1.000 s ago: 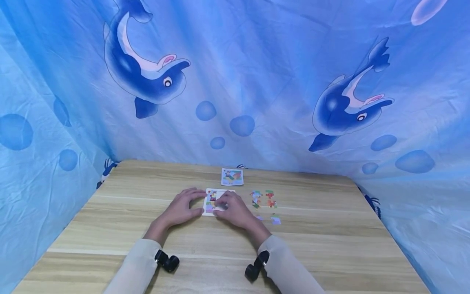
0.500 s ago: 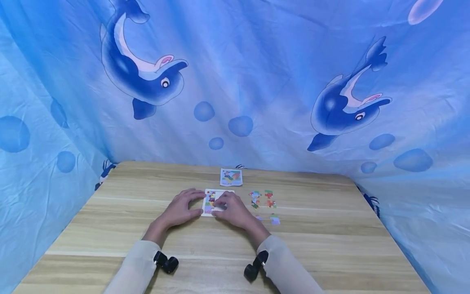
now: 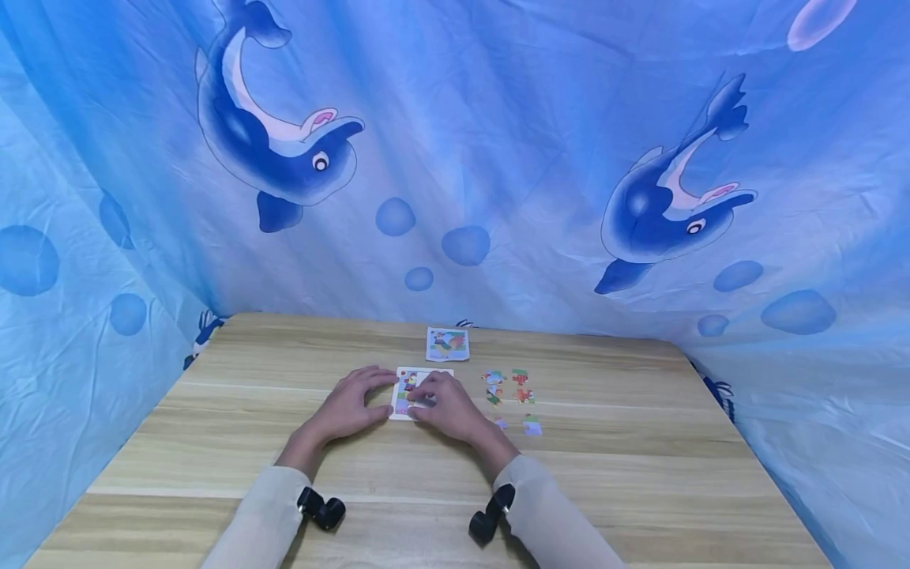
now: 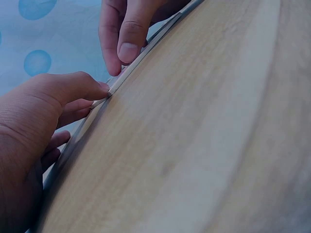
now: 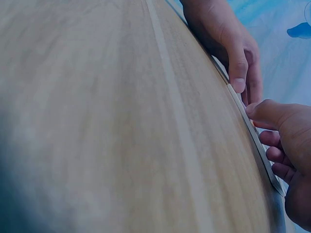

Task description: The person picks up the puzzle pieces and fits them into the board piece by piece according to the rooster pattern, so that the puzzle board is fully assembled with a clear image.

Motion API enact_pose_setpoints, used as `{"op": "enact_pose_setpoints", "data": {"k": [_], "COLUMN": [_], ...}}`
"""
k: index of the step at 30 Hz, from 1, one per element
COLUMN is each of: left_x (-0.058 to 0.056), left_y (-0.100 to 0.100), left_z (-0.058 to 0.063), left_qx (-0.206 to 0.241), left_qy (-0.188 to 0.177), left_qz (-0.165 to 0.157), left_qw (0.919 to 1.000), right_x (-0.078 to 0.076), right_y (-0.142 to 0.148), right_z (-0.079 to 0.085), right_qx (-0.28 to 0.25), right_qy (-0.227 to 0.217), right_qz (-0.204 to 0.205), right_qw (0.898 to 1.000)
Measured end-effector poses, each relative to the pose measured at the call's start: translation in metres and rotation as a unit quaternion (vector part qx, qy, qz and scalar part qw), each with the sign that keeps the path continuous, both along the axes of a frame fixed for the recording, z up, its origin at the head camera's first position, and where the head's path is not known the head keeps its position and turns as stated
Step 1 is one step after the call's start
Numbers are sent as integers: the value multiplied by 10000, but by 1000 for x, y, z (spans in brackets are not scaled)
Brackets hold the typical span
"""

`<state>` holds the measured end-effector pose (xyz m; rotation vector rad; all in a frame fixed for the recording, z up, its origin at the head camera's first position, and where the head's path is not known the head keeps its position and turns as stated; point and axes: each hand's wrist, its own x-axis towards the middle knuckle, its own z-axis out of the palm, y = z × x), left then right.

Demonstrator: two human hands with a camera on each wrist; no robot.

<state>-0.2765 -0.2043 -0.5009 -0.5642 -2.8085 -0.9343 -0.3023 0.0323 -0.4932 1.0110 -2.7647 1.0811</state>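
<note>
A white-bordered puzzle board (image 3: 423, 369) lies on the table in the head view, its left side covered with coloured pieces. My left hand (image 3: 348, 401) steadies the board's left edge, with thumb and fingers spread along it. In the left wrist view, the left hand's thumb (image 4: 92, 87) touches the board's near corner. Over the board, my right hand (image 3: 453, 405) has its thumb and forefinger bent down around a puzzle piece, mostly hidden behind the fingers. The right wrist view shows the right hand's thumb (image 5: 272, 112) reaching over the near edge, other fingers curled.
Several loose puzzle pieces (image 3: 522, 395) lie right of the board, near the right forearm. Behind the board is a picture card (image 3: 448, 345). The wooden table (image 3: 604, 442) ends at a blue curtain (image 3: 498, 197) with dolphins.
My right hand's thumb and forefinger have shifted slightly leftward over the board. The left hand keeps its place at the left edge. The loose pieces and the card lie as before.
</note>
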Motion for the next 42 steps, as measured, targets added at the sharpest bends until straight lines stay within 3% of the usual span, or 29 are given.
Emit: {"op": "enact_pose_setpoints", "data": {"k": [13, 20, 27, 37, 42], "left_x": [0, 2, 2, -1, -1], "left_y": [0, 2, 0, 0, -1], "left_z": [0, 0, 1, -3, -3], "left_qx": [46, 86, 40, 39, 33], "left_qy": [10, -86, -109, -161, -143], "left_qz": [-13, -37, 24, 34, 32], "left_qw": [10000, 9999, 9999, 9999, 9999], "right_x": [2, 3, -7, -35, -43], "right_y": [0, 14, 49, 114, 135], "right_z": [2, 5, 14, 16, 14], "right_qx": [90, -39, -356, -765, -734], "right_qy": [21, 114, 64, -318, -500], "right_qz": [-53, 32, -241, -1168, -1212], "right_qw": [9999, 9999, 9991, 9897, 9887]}}
